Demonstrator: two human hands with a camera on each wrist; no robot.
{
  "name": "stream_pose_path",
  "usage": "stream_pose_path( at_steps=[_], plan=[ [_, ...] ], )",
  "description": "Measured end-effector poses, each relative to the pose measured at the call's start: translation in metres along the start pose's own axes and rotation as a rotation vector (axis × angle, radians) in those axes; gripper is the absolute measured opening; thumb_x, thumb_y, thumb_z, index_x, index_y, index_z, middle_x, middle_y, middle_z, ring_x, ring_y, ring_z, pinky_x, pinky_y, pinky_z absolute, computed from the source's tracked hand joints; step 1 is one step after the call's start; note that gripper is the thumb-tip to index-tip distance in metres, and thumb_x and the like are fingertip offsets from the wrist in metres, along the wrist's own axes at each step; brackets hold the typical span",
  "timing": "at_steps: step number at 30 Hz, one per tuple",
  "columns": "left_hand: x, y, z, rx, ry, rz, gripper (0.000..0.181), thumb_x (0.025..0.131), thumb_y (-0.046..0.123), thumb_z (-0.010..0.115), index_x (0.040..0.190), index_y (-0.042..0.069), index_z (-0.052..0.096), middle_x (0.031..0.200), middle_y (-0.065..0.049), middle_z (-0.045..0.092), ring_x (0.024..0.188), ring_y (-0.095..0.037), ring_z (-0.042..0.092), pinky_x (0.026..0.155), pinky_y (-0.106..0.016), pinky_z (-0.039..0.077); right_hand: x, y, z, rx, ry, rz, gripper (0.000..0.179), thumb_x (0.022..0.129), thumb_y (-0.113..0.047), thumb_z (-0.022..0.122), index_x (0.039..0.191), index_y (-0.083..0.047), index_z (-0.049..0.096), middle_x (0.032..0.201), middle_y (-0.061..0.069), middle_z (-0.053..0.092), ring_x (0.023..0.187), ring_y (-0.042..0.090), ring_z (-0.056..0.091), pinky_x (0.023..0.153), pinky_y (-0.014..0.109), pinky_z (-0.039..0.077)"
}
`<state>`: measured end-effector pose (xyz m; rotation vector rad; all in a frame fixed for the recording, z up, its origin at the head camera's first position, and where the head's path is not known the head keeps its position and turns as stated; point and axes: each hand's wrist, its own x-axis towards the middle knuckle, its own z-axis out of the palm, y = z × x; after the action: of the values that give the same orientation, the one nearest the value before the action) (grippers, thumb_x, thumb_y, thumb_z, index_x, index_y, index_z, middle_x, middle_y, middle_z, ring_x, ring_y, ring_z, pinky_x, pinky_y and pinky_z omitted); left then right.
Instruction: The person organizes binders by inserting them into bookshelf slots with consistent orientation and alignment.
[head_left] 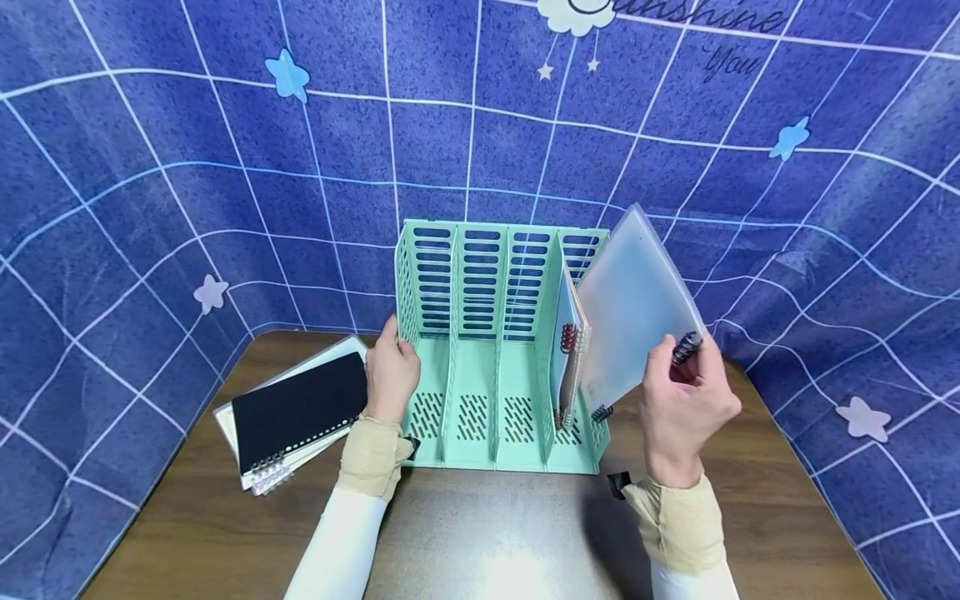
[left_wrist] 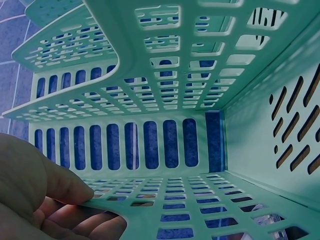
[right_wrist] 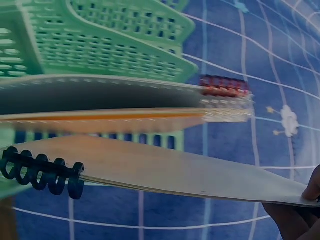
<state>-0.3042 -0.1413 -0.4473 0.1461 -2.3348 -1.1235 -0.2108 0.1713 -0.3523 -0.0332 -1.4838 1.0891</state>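
A mint-green file rack [head_left: 472, 400] with several upright compartments stands on the table. My left hand [head_left: 392, 371] grips the front edge of its left side wall; in the left wrist view the thumb lies over that wall [left_wrist: 165, 205]. My right hand [head_left: 686, 400] pinches a ring-bound notebook [head_left: 637, 300] with a translucent cover by its black-coil edge. That notebook is tilted, its lower corner with a second black coil [right_wrist: 42, 172] at the rightmost compartment. Inside that compartment stand notebooks with red [head_left: 568, 337] and clear coils [right_wrist: 227, 115].
Left of the rack, a black-covered notebook [head_left: 300, 408] lies on pale ones with clear coils [head_left: 270, 477] on the brown table [head_left: 480, 533]. A blue grid-patterned cloth [head_left: 337, 167] with stars hangs behind the rack and around the sides.
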Motion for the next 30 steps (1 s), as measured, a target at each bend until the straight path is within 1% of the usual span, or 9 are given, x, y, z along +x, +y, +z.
stream_pose_path(
  at_steps=[3,6,11,14,17,20,25,30],
  plan=[
    [0.000,-0.001,-0.001,0.000,-0.002,-0.004,0.034,0.099,0.004,0.044,0.126,0.015,0.061,0.088,-0.014,0.070,0.061,-0.033,0.054,0.058,-0.047,0.044,-0.007,0.002,0.006,-0.016,-0.023,-0.005,0.015,0.088,0.008,0.066,0.100,0.008,0.074,0.066,0.019,0.066,0.061,-0.002,0.057,0.061,0.012,0.046],
    [0.000,-0.003,-0.001,-0.002,-0.008,-0.007,0.035,0.099,0.004,0.043,0.127,0.016,0.061,0.085,-0.014,0.069,0.060,-0.032,0.053,0.058,-0.046,0.043,-0.015,0.015,0.012,-0.052,-0.039,-0.019,0.020,0.087,0.009,0.067,0.105,0.005,0.076,0.065,0.020,0.067,0.062,-0.003,0.056,0.062,0.011,0.044],
    [-0.001,-0.004,0.000,-0.008,-0.019,-0.009,0.034,0.100,0.004,0.044,0.127,0.016,0.060,0.073,-0.013,0.063,0.056,-0.030,0.048,0.055,-0.043,0.039,-0.026,0.046,0.019,-0.109,-0.075,-0.032,0.026,0.089,0.002,0.070,0.113,-0.005,0.078,0.068,0.013,0.072,0.063,-0.002,0.058,0.063,0.008,0.044],
    [0.000,-0.004,0.000,-0.006,-0.019,-0.011,0.036,0.100,0.004,0.043,0.130,0.016,0.060,0.076,-0.013,0.064,0.057,-0.030,0.049,0.055,-0.042,0.039,-0.032,0.058,0.022,-0.120,-0.107,-0.037,0.028,0.090,-0.004,0.070,0.116,-0.010,0.078,0.073,0.008,0.074,0.062,0.001,0.060,0.062,0.007,0.043],
    [0.000,-0.004,0.000,-0.004,-0.024,-0.021,0.038,0.101,0.005,0.043,0.132,0.016,0.060,0.084,-0.015,0.069,0.059,-0.032,0.052,0.057,-0.044,0.041,-0.035,0.063,0.024,-0.105,-0.137,-0.046,0.030,0.091,-0.004,0.069,0.118,-0.013,0.078,0.077,0.006,0.076,0.061,0.004,0.063,0.061,0.006,0.044],
    [0.001,-0.004,0.000,-0.004,-0.014,-0.018,0.036,0.100,0.004,0.045,0.130,0.017,0.061,0.093,-0.014,0.072,0.063,-0.033,0.055,0.059,-0.047,0.045,-0.039,0.064,0.026,-0.094,-0.161,-0.049,0.031,0.091,-0.003,0.069,0.119,-0.013,0.078,0.084,0.006,0.078,0.062,0.008,0.065,0.061,0.006,0.045],
    [0.002,-0.005,0.003,-0.012,0.005,0.003,0.035,0.099,0.003,0.047,0.127,0.017,0.061,0.091,-0.014,0.071,0.066,-0.035,0.056,0.062,-0.051,0.047,-0.044,0.067,0.028,-0.114,-0.203,-0.051,0.033,0.091,-0.003,0.069,0.121,-0.015,0.078,0.086,0.007,0.079,0.062,0.014,0.067,0.061,0.005,0.043],
    [0.002,-0.004,0.002,-0.018,0.002,-0.006,0.037,0.099,0.003,0.047,0.130,0.017,0.062,0.093,-0.014,0.072,0.068,-0.036,0.058,0.062,-0.052,0.047,-0.048,0.071,0.031,-0.121,-0.267,-0.061,0.034,0.094,-0.004,0.068,0.125,-0.014,0.076,0.093,0.010,0.079,0.064,0.017,0.068,0.064,0.003,0.044]
  ],
)
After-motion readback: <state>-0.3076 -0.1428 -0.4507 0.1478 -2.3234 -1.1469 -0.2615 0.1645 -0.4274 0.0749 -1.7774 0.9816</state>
